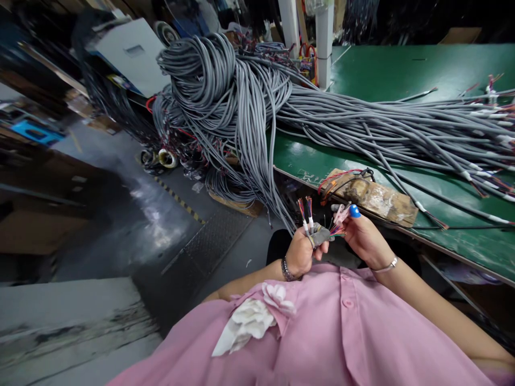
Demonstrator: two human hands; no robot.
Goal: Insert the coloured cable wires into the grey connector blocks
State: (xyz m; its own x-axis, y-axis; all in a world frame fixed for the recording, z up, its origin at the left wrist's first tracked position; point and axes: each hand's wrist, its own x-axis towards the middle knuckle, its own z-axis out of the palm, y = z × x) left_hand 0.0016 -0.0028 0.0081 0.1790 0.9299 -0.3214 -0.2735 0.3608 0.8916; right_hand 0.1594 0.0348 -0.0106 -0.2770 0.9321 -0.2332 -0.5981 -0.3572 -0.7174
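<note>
My left hand [301, 253] is closed around grey cables whose stripped ends [307, 214] stick up past white sleeves in fans of thin coloured wires. Its thumb wears a grey wrap [319, 236]. More loose coloured wires [337, 230] spread from beside that thumb toward my right hand [368, 241]. The right fingers are pinched together, with a blue cover [354, 210] on one tip. A small pinkish-white piece [341, 215] shows at those fingertips; whether it is held or wrapped on a finger, I cannot tell. Both hands are in front of the bench edge, close to each other.
A thick bundle of grey cables [354, 112] lies along the green bench [414, 67], and its coiled end [205, 69] hangs over the left edge. A worn wooden board [386, 201] with red and black leads sits at the front edge. A white post [324, 48] rises behind.
</note>
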